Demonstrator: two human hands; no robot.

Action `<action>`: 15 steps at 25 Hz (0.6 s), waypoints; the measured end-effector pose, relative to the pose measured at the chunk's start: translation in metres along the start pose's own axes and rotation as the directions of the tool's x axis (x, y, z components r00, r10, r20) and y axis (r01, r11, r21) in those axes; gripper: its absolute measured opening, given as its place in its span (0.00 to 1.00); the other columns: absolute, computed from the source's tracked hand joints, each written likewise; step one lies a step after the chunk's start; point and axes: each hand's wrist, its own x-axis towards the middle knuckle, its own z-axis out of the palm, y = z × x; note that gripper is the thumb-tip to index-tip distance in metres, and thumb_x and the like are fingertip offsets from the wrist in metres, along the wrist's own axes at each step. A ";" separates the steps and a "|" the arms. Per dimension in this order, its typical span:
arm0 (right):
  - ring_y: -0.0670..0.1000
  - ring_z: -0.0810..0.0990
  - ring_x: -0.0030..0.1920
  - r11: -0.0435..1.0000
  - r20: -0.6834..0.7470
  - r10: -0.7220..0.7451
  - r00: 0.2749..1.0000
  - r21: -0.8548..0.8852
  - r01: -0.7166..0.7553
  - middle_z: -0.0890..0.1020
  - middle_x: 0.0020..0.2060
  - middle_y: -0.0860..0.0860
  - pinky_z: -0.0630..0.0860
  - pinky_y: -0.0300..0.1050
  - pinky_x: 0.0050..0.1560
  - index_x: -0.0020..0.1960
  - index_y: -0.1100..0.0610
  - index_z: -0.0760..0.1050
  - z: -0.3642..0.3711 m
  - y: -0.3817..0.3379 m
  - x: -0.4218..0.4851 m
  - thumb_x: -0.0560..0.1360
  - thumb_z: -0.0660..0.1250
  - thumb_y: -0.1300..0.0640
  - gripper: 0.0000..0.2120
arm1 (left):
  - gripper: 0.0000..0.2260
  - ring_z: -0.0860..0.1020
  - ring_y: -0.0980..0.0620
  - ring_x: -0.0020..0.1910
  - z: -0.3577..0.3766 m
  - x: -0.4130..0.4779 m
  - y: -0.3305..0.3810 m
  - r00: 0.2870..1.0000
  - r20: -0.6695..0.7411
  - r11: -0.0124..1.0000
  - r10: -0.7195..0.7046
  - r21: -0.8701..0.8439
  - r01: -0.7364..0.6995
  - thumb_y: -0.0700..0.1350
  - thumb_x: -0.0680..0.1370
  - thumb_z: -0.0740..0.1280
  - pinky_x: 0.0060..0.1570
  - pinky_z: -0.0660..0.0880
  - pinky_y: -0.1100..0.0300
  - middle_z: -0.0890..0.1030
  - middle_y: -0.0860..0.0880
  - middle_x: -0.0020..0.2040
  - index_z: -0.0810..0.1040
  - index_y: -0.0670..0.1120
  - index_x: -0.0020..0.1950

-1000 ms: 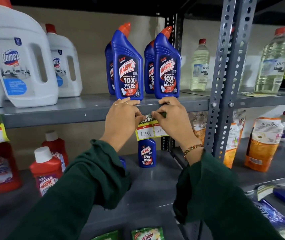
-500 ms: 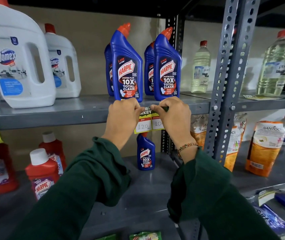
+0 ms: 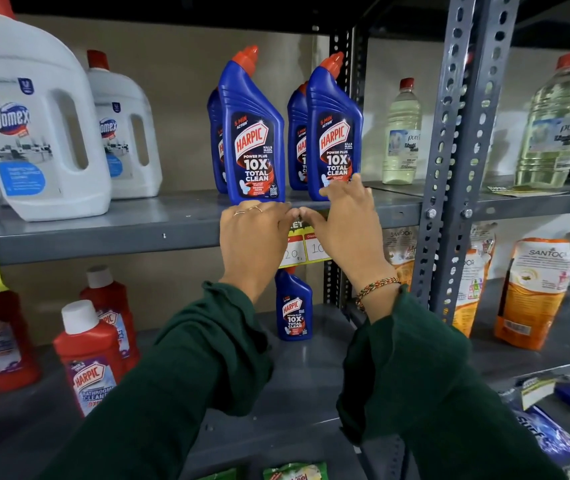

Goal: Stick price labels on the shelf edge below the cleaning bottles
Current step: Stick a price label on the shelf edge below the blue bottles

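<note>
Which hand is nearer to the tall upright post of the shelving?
The right hand. It presses the price label on the shelf edge, just left of the post. The left hand sits farther left, below the blue Harpic bottle.

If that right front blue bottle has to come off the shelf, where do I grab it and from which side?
Take the right front blue bottle around its narrow upper body below the red cap, coming from the front. It stands upright at the shelf edge; another bottle behind and the post to its right block other approaches.
</note>
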 end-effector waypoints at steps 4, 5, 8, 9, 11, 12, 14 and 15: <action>0.55 0.75 0.58 0.998 0.020 -0.036 0.999 0.055 0.035 0.83 0.51 0.58 0.68 0.57 0.65 0.53 0.60 0.77 0.003 0.010 -0.004 0.73 0.64 0.46 0.18 | 0.14 0.80 0.44 0.43 -0.001 0.002 0.000 1.000 0.021 1.000 0.003 -0.001 -0.003 0.54 0.76 0.59 0.45 0.72 0.50 0.86 0.47 0.40 0.81 0.47 0.46; 0.54 0.76 0.54 0.996 0.004 -0.032 0.999 0.080 0.031 0.84 0.49 0.57 0.71 0.54 0.61 0.53 0.59 0.77 0.003 0.012 -0.004 0.73 0.65 0.47 0.17 | 0.14 0.80 0.43 0.43 -0.004 0.003 0.000 0.999 0.037 1.000 0.002 -0.015 -0.002 0.53 0.76 0.60 0.44 0.73 0.49 0.85 0.46 0.40 0.81 0.47 0.46; 0.54 0.76 0.53 0.995 0.009 -0.015 1.000 0.101 0.014 0.84 0.48 0.55 0.69 0.42 0.49 0.53 0.57 0.78 0.004 0.015 -0.003 0.74 0.65 0.48 0.15 | 0.11 0.79 0.42 0.44 -0.014 0.007 -0.003 0.993 0.113 0.995 -0.033 -0.094 0.044 0.50 0.77 0.63 0.44 0.74 0.49 0.84 0.43 0.43 0.81 0.46 0.49; 0.54 0.76 0.53 0.995 0.019 -0.012 1.000 0.098 0.010 0.84 0.49 0.55 0.68 0.42 0.47 0.53 0.57 0.78 0.004 0.016 -0.002 0.74 0.64 0.48 0.14 | 0.10 0.78 0.44 0.45 -0.017 0.008 -0.005 0.987 0.149 0.989 -0.065 -0.121 0.083 0.50 0.77 0.63 0.43 0.74 0.51 0.84 0.44 0.44 0.81 0.47 0.51; 0.55 0.76 0.53 0.995 0.023 -0.024 0.999 0.099 0.021 0.84 0.48 0.55 0.68 0.42 0.46 0.53 0.56 0.78 0.004 0.020 0.000 0.75 0.64 0.50 0.12 | 0.11 0.77 0.48 0.49 -0.021 0.013 -0.013 0.963 0.240 0.976 -0.121 -0.148 0.159 0.52 0.76 0.64 0.41 0.73 0.55 0.83 0.46 0.48 0.79 0.49 0.54; 0.55 0.76 0.52 0.994 0.020 -0.038 0.999 0.105 0.036 0.84 0.48 0.55 0.69 0.43 0.46 0.52 0.56 0.78 0.005 0.021 0.001 0.75 0.63 0.52 0.11 | 0.11 0.76 0.49 0.51 -0.022 0.016 -0.017 0.951 0.279 0.972 -0.131 -0.154 0.179 0.52 0.76 0.64 0.41 0.74 0.56 0.83 0.47 0.50 0.79 0.50 0.55; 0.56 0.77 0.51 0.992 0.017 -0.052 0.998 0.112 0.050 0.84 0.47 0.55 0.72 0.45 0.46 0.51 0.56 0.78 0.006 0.024 0.002 0.76 0.62 0.54 0.09 | 0.11 0.75 0.49 0.55 -0.023 0.019 -0.023 0.935 0.334 0.968 -0.116 -0.174 0.182 0.50 0.76 0.64 0.45 0.76 0.54 0.82 0.48 0.53 0.78 0.50 0.56; 0.56 0.77 0.50 0.992 0.020 -0.058 0.998 0.116 0.055 0.84 0.47 0.55 0.73 0.46 0.47 0.51 0.56 0.78 0.006 0.025 0.001 0.76 0.62 0.55 0.08 | 0.11 0.74 0.49 0.56 -0.024 0.019 -0.025 0.930 0.353 0.968 -0.099 -0.183 0.173 0.49 0.76 0.64 0.46 0.75 0.55 0.81 0.47 0.55 0.78 0.50 0.57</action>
